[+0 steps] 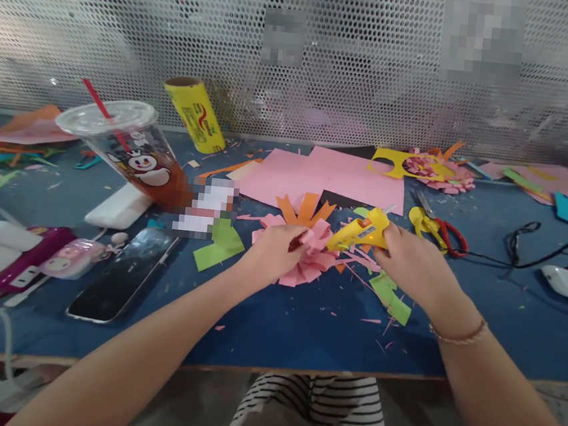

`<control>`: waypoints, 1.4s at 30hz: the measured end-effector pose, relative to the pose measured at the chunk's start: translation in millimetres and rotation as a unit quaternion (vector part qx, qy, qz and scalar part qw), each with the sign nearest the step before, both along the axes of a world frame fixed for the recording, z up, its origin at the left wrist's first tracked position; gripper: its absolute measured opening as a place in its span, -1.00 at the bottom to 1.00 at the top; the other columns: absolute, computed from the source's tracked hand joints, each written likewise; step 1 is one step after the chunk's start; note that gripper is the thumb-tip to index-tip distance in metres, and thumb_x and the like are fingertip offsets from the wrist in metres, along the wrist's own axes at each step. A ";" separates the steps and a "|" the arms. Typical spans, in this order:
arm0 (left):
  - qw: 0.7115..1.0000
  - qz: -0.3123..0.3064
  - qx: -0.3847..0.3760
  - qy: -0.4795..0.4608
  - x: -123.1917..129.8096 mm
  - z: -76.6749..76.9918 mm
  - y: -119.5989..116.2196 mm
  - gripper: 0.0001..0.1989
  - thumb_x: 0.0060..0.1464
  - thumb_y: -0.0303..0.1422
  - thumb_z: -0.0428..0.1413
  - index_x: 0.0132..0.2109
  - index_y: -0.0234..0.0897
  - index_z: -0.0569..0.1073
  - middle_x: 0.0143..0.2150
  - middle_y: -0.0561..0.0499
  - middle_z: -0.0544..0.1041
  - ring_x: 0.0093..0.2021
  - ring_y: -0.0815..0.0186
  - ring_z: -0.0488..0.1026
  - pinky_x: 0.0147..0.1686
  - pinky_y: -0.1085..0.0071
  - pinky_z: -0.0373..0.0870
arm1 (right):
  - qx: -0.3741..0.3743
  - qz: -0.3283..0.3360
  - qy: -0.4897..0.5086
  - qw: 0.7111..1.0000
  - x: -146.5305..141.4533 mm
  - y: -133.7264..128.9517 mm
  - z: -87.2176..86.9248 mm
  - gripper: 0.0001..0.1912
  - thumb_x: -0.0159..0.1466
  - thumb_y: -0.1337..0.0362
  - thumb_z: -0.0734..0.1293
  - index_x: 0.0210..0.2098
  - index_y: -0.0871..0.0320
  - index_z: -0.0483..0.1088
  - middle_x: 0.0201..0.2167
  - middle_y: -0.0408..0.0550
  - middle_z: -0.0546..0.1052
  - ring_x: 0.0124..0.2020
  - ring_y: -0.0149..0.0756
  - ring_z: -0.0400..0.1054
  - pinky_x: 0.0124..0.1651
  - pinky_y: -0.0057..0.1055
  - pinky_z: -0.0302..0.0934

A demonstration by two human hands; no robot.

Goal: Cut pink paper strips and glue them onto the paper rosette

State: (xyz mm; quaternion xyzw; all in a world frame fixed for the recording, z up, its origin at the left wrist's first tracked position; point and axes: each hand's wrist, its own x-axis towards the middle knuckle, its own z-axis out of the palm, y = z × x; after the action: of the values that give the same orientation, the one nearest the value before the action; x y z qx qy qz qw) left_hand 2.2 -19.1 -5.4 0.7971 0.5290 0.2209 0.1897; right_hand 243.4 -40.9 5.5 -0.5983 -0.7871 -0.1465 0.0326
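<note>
A fringed pink paper flower (317, 256) lies on the blue table, with orange paper strips (307, 207) fanning out behind it. My left hand (276, 252) is closed on the flower's left side, fingers curled over its pink loops. In my right hand (412, 262) is a yellow glue gun (362, 232), its front end pointing down and left at the flower. Whether the tip touches the paper I cannot tell. Green paper pieces (390, 297) and thin pink scraps lie under and beside my right hand.
Left are a drink cup (144, 152), a phone (122, 278) and a power strip (54, 251). Behind the flower lie pink sheets (277, 175); a yellow tube (197, 116) stands by the perforated metal screen (340, 51). Scissors (430, 228) and a black cord (514, 252) are right.
</note>
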 end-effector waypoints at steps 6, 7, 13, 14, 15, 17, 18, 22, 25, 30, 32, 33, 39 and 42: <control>1.000 -0.012 -0.005 0.012 1.8 4.0 -4.4 -0.87 0.01 -0.37 0.00 -0.47 -0.27 0.30 -0.51 0.05 0.38 -0.53 0.44 0.23 -0.51 0.45 0.05 | 0.014 -0.003 0.002 1.000 -1.4 -2.2 1.2 -0.80 0.23 0.28 0.10 -0.23 0.25 0.25 -0.40 0.07 0.46 -0.46 -0.26 0.34 -0.52 -0.42 -0.08; 1.000 -0.014 -0.002 0.013 1.9 3.8 -4.9 -0.88 0.01 -0.38 -0.01 -0.46 -0.28 0.31 -0.51 0.05 0.38 -0.53 0.44 0.24 -0.51 0.45 0.05 | 0.015 -0.003 0.001 1.000 -1.4 -2.5 1.5 -0.80 0.23 0.29 0.10 -0.24 0.25 0.25 -0.40 0.06 0.46 -0.47 -0.27 0.34 -0.53 -0.42 -0.08; 0.999 -0.024 0.012 0.017 1.9 3.3 -5.1 -0.89 -0.01 -0.43 -0.02 -0.43 -0.28 0.39 -0.53 0.04 0.39 -0.52 0.43 0.26 -0.51 0.45 0.07 | 0.004 -0.006 -0.011 1.000 -0.4 -4.4 6.0 -0.82 0.23 0.33 0.09 -0.27 0.25 0.25 -0.43 0.05 0.46 -0.50 -0.29 0.32 -0.53 -0.42 -0.13; 0.999 -0.027 0.013 0.020 1.4 3.9 -4.3 -0.88 -0.01 -0.43 -0.02 -0.42 -0.28 0.41 -0.53 0.05 0.40 -0.52 0.43 0.26 -0.51 0.45 0.08 | 0.002 -0.006 -0.012 1.000 0.2 -4.7 7.0 -0.83 0.23 0.33 0.09 -0.28 0.25 0.25 -0.43 0.04 0.45 -0.50 -0.29 0.32 -0.53 -0.42 -0.14; 0.999 -0.030 0.015 0.022 0.7 4.6 -3.2 -0.87 -0.01 -0.42 -0.02 -0.39 -0.29 0.42 -0.52 0.05 0.41 -0.52 0.43 0.27 -0.50 0.45 0.08 | 0.000 -0.006 -0.015 1.000 1.0 -5.0 8.0 -0.83 0.23 0.34 0.08 -0.28 0.24 0.25 -0.44 0.04 0.45 -0.50 -0.29 0.31 -0.53 -0.42 -0.14; 0.999 -0.036 0.015 0.020 -1.0 5.8 -0.2 -0.85 0.00 -0.40 0.00 -0.33 -0.29 0.46 -0.49 0.04 0.44 -0.50 0.42 0.30 -0.48 0.45 0.11 | -0.001 -0.004 -0.023 1.000 3.0 -5.3 9.5 -0.83 0.23 0.34 0.08 -0.29 0.24 0.25 -0.44 0.04 0.45 -0.51 -0.29 0.30 -0.52 -0.42 -0.14; 0.999 -0.038 0.015 0.014 -1.7 6.2 1.3 -0.84 0.00 -0.39 0.01 -0.29 -0.28 0.47 -0.47 0.04 0.46 -0.48 0.42 0.32 -0.47 0.45 0.13 | -0.002 -0.001 -0.027 1.000 4.1 -5.5 10.1 -0.84 0.22 0.34 0.08 -0.29 0.24 0.25 -0.44 0.04 0.45 -0.51 -0.29 0.29 -0.52 -0.42 -0.14; 0.999 -0.045 0.016 0.006 -0.8 7.3 3.8 -0.82 -0.01 -0.38 0.04 -0.25 -0.27 0.48 -0.44 0.05 0.50 -0.44 0.42 0.38 -0.46 0.47 0.18 | 0.001 0.006 -0.026 1.000 7.6 -6.0 11.0 -0.83 0.22 0.35 0.08 -0.28 0.25 0.26 -0.44 0.05 0.45 -0.51 -0.30 0.28 -0.50 -0.42 -0.12; 0.998 -0.057 0.019 0.025 5.2 9.4 1.1 -0.85 0.00 -0.43 0.02 -0.31 -0.26 0.48 -0.48 0.08 0.49 -0.48 0.44 0.37 -0.48 0.48 0.18 | 0.007 0.015 -0.013 1.000 8.5 -6.4 10.9 -0.81 0.22 0.36 0.08 -0.24 0.26 0.26 -0.42 0.06 0.46 -0.51 -0.32 0.28 -0.51 -0.42 -0.12; 0.996 -0.067 0.051 0.041 13.8 9.8 -1.0 -0.83 0.04 -0.43 0.00 -0.28 -0.25 0.50 -0.46 0.06 0.52 -0.47 0.40 0.41 -0.47 0.47 0.23 | 0.005 0.022 -0.006 1.000 9.2 -7.8 10.9 -0.78 0.23 0.38 0.07 -0.20 0.27 0.27 -0.41 0.05 0.47 -0.51 -0.33 0.29 -0.53 -0.43 -0.13; 0.995 -0.071 0.058 0.048 14.9 7.3 -0.1 -0.82 0.05 -0.41 0.01 -0.25 -0.25 0.51 -0.43 0.04 0.54 -0.44 0.39 0.43 -0.44 0.46 0.27 | 0.013 0.015 -0.003 1.000 9.5 -8.6 11.0 -0.76 0.23 0.34 0.08 -0.17 0.27 0.27 -0.41 0.05 0.47 -0.50 -0.30 0.30 -0.53 -0.43 -0.12; 0.994 -0.073 0.061 0.050 15.3 5.7 0.3 -0.82 0.06 -0.40 0.01 -0.25 -0.25 0.51 -0.41 0.03 0.55 -0.43 0.38 0.44 -0.42 0.45 0.29 | 0.019 0.009 0.002 1.000 9.8 -8.9 11.1 -0.74 0.23 0.30 0.10 -0.15 0.28 0.27 -0.40 0.06 0.47 -0.49 -0.28 0.31 -0.53 -0.42 -0.11; 0.992 -0.082 0.075 0.067 19.9 1.7 -3.2 -0.79 0.11 -0.32 0.00 -0.24 -0.25 0.52 -0.27 -0.02 0.58 -0.28 0.31 0.49 -0.26 0.40 0.39 | 0.036 -0.042 0.053 0.997 16.1 -9.1 13.1 -0.57 0.17 0.04 0.20 -0.15 0.28 0.28 -0.38 0.11 0.47 -0.43 -0.18 0.34 -0.49 -0.39 -0.01; 0.992 -0.082 0.061 0.077 22.5 3.7 -6.1 -0.78 0.12 -0.30 -0.01 -0.26 -0.24 0.53 -0.29 0.00 0.58 -0.30 0.33 0.50 -0.29 0.42 0.40 | 0.045 -0.057 0.068 0.995 20.6 -9.2 14.6 -0.54 0.15 0.02 0.23 -0.14 0.28 0.27 -0.39 0.12 0.47 -0.40 -0.16 0.35 -0.49 -0.39 0.01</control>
State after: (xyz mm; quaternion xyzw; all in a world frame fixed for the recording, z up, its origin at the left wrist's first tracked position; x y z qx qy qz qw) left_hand 24.7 -25.1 -1.7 0.8624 0.4604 0.1750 0.1168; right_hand 264.0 -50.1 20.1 -0.6487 -0.7402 -0.1425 0.1048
